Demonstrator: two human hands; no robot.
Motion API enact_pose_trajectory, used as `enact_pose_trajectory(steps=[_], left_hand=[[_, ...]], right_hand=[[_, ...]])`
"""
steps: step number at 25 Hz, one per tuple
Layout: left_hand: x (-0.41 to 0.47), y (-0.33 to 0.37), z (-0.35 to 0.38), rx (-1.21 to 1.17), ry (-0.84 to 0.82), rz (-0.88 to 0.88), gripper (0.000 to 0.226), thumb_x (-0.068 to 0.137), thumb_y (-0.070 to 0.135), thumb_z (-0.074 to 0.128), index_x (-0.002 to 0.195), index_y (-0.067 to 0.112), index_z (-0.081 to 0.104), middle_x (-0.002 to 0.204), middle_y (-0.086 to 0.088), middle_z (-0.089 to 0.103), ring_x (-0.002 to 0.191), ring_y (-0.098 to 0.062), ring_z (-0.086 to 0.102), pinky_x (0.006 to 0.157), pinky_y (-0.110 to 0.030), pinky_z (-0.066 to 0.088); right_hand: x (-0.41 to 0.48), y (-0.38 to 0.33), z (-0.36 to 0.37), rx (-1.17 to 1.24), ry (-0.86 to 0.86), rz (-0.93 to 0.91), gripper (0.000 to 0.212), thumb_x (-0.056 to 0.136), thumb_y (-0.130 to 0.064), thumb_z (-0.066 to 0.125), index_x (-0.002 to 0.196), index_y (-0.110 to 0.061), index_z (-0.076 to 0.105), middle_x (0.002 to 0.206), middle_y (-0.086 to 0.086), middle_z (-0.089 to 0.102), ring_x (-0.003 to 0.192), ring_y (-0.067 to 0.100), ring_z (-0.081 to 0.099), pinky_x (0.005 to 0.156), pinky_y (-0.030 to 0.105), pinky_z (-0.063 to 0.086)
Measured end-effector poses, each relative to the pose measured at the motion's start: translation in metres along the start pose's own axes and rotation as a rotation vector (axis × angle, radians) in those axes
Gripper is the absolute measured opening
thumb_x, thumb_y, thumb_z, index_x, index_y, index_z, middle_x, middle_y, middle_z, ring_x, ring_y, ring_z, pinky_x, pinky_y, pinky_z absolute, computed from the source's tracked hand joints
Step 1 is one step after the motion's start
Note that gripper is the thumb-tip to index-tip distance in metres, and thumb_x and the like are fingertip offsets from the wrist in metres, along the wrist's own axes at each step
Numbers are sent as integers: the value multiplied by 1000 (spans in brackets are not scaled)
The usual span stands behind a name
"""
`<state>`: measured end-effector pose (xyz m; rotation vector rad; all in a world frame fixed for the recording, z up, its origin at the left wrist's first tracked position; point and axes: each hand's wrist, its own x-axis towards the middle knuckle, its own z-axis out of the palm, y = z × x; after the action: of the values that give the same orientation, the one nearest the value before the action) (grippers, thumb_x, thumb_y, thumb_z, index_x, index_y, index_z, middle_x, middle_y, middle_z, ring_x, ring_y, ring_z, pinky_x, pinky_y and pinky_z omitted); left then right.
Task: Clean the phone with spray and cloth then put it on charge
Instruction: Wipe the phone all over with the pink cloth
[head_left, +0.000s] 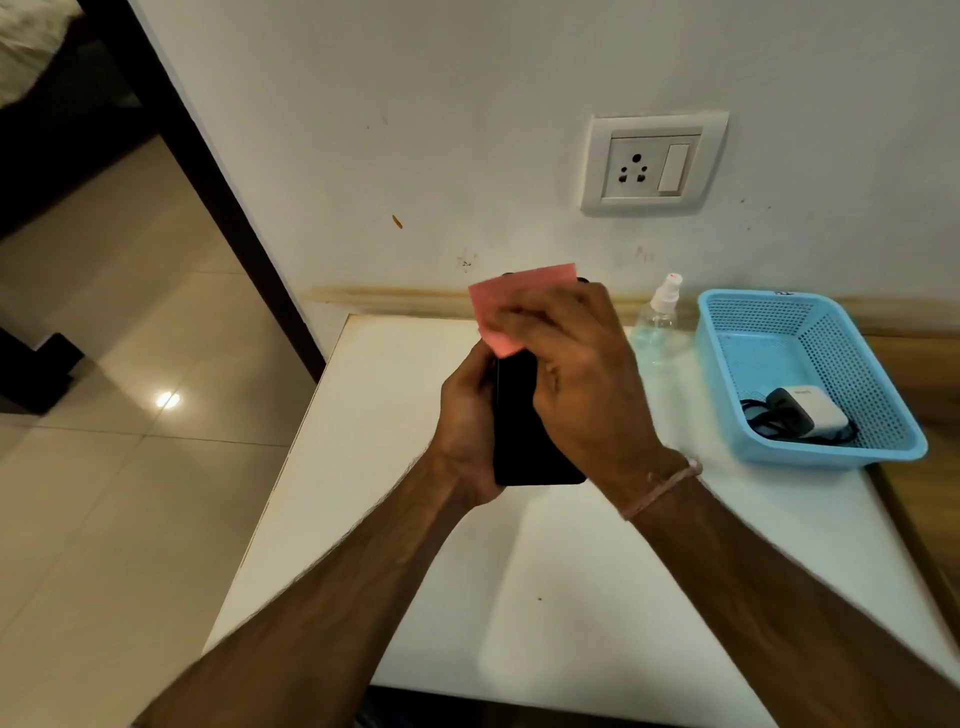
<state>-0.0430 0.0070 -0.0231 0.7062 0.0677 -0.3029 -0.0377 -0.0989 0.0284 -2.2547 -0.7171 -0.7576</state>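
- Head view: the left hand (470, 415) curls round the left edge of the flat black phone (519, 441) and holds it in the air above the white table (415, 519). A hard rub could twist it out of that one-sided grip.
- The right hand (566, 374), fingers bent and blurred, holds the thin pink cloth (511, 296) against the phone's far end. The near half may go unwiped.
- The clear plastic spray bottle (657, 322) stands just right of the hands, so a wide stroke could knock it over.
- The white charger block (810, 415) lies in the blue mesh basket (831, 457) to the right. Charging a phone that is not yet dry risks moisture in the port.
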Motion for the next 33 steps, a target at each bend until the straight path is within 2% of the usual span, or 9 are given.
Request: enact_pose_trajectory(steps=[4, 7, 11, 13, 16, 20, 24, 29, 33], left_hand=[[-2, 1, 7, 34, 21, -25, 52, 98, 55, 52, 125, 14, 70, 118, -11, 72, 110, -29, 68, 91, -39, 55], [2, 0, 3, -81, 24, 8, 38, 99, 40, 50, 112, 16, 77, 106, -3, 75, 104, -23, 68, 84, -29, 56], [-1, 1, 3, 112, 82, -26, 49, 97, 57, 51, 116, 19, 75, 111, -6, 75, 101, -26, 72, 83, -36, 58], [1, 0, 0, 153, 129, -16, 46, 98, 53, 49, 115, 19, 74, 106, -3, 76, 96, -21, 73, 79, -33, 58], [4, -2, -5, 204, 139, 47, 30, 98, 39, 40, 106, 27, 66, 88, 15, 76, 82, -3, 73, 68, -21, 58], [-1, 1, 7, 102, 77, -27, 49, 94, 56, 54, 118, 18, 74, 113, -7, 74, 101, -26, 71, 84, -36, 58], [4, -2, 6, -41, 69, -10, 46, 99, 43, 54, 123, 8, 71, 116, -11, 71, 109, -28, 68, 87, -34, 55], [1, 3, 7, 89, 100, -28, 52, 94, 57, 57, 123, 16, 71, 117, -9, 72, 106, -29, 69, 88, -39, 56], [5, 0, -3, 90, 131, 28, 30, 106, 26, 41, 123, 15, 63, 96, 13, 76, 91, -5, 72, 75, -20, 56]], right_hand=[[7, 16, -9, -3, 90, 145, 26, 93, -12, 62, 119, -11, 68, 122, 7, 64, 116, 29, 52, 100, 41, 47], [-4, -6, 7, 3, 6, 7, 28, 95, -10, 52, 116, -10, 70, 124, 4, 64, 118, 25, 52, 102, 33, 46], [9, 28, -14, -7, 124, 117, 27, 92, -10, 62, 118, -12, 69, 120, 6, 64, 113, 28, 52, 98, 39, 47], [5, 18, -6, 26, 154, 133, 25, 91, -6, 60, 113, -10, 71, 116, 8, 65, 111, 27, 53, 98, 35, 46], [-6, -6, 10, 81, 44, -40, 30, 89, -4, 48, 108, -4, 72, 114, 10, 66, 111, 23, 54, 98, 31, 44], [5, 28, -12, -5, 117, 109, 29, 91, -8, 60, 119, -11, 68, 120, 8, 64, 114, 29, 52, 101, 39, 46], [-6, -2, 5, 11, 30, 75, 28, 94, -10, 56, 118, -10, 69, 122, 7, 63, 119, 22, 49, 105, 22, 39], [7, 29, -18, -21, 113, 113, 29, 94, -12, 58, 121, -9, 67, 121, 9, 64, 114, 32, 52, 103, 33, 43], [-7, -11, 11, 22, 45, 62, 30, 94, -8, 51, 118, -6, 69, 122, 8, 64, 117, 28, 53, 100, 29, 45]])
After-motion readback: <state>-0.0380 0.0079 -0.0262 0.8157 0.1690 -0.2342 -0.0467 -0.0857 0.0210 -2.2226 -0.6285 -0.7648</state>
